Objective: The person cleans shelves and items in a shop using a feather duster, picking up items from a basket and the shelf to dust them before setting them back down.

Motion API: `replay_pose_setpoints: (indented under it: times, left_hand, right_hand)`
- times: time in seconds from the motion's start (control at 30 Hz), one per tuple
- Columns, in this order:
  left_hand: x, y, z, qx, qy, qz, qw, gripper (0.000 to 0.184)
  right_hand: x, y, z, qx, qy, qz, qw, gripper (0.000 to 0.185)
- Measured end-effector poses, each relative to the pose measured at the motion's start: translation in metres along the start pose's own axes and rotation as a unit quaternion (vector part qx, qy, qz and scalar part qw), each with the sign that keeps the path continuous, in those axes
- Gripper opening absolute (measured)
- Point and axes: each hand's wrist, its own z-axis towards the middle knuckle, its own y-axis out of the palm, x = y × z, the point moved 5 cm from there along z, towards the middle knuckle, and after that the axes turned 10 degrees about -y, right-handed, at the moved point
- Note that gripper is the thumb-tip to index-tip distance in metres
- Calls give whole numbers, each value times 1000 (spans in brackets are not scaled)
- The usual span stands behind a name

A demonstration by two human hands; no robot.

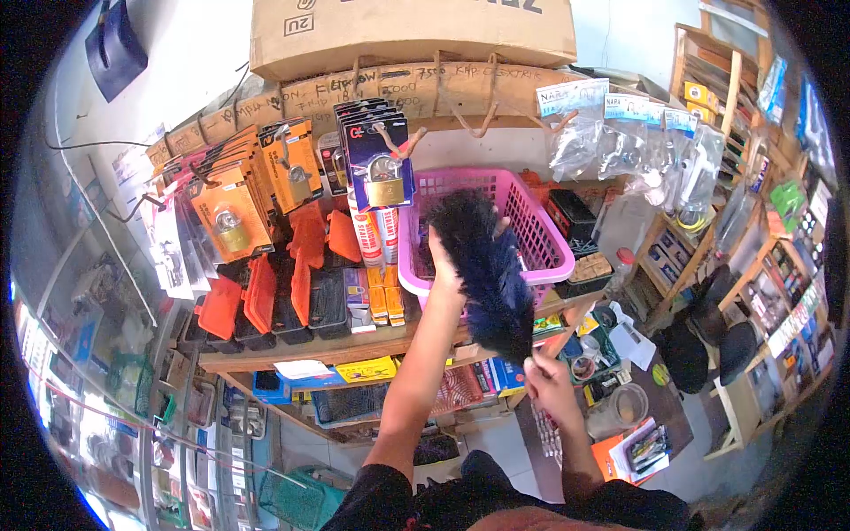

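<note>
A shaggy, tapering duster (482, 274) looks blue-black — right hand (549, 387) pinching its narrow end, left hand (445, 258) behind it, grip unclear.

The duster (485, 279) is of fluffy fibre; the basket (405, 265) is smooth, glossy plastic. The central padlock (384, 191) looks shiny metal, the top box (407, 37) matt cardboard.

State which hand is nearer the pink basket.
Left. The left hand appears over the pink basket, against the duster; the right hand is lower in view, outside the basket, gripping the duster's lower end.
</note>
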Motion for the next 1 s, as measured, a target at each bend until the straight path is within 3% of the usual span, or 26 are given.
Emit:
replay_pose_setpoints:
  times: [0.07,0.1,0.17,0.27,0.3,0.4,0.53,0.57,0.67,0.7,0.73,0.8,0.83,0.87,0.9,1.0]
  left_hand:
    - [1,-25,9,163,-6,-19,986,63]
    - [3,-19,11,180,-18,2,984,62]
    - [4,-9,6,230,-32,45,972,61]
    - [-2,-13,2,5,-6,39,999,61]
    - [2,-9,7,-6,-13,17,1000,63]
    - [4,-17,8,250,-14,38,967,67]
    - [3,-19,8,84,-51,46,994,66]
    - [-4,-15,1,75,-16,-17,997,65]
    - [-1,-15,2,97,-39,32,994,65]
    - [4,-15,8,210,-41,41,976,64]
    - [3,-12,6,158,-69,-16,985,64]
    - [3,-23,8,201,-66,9,977,64]
    - [-1,-21,7,94,-43,27,994,62]
    - [-4,-19,4,-14,-20,44,999,60]
    - [-2,-17,4,-13,-47,6,999,72]
    - [3,-27,9,206,-46,21,977,73]
  right_hand:
    - [9,-15,5,57,-32,-9,998,24]
    - [3,-17,6,92,-18,-6,996,25]
    - [7,-13,-1,38,5,-17,999,25]
    - [-8,-3,-7,-7,20,-1,1000,25]
    - [-5,-7,-6,4,16,-6,1000,25]
    - [-1,-19,3,74,-1,10,997,28]
    - [-15,7,-14,-27,59,28,998,25]
    - [-25,14,-18,-56,82,69,993,24]
    - [-10,-1,-10,33,33,56,997,22]
    - [-11,-4,-9,52,58,96,992,23]
    - [-9,-3,-11,38,66,87,993,24]
    - [-3,3,-15,11,76,68,995,27]
    - [-9,8,-17,-46,69,59,995,30]
    - [-14,6,-16,-33,70,61,995,31]
    - [-18,4,-15,-21,73,64,995,32]
    - [-15,-3,-9,35,70,104,992,27]
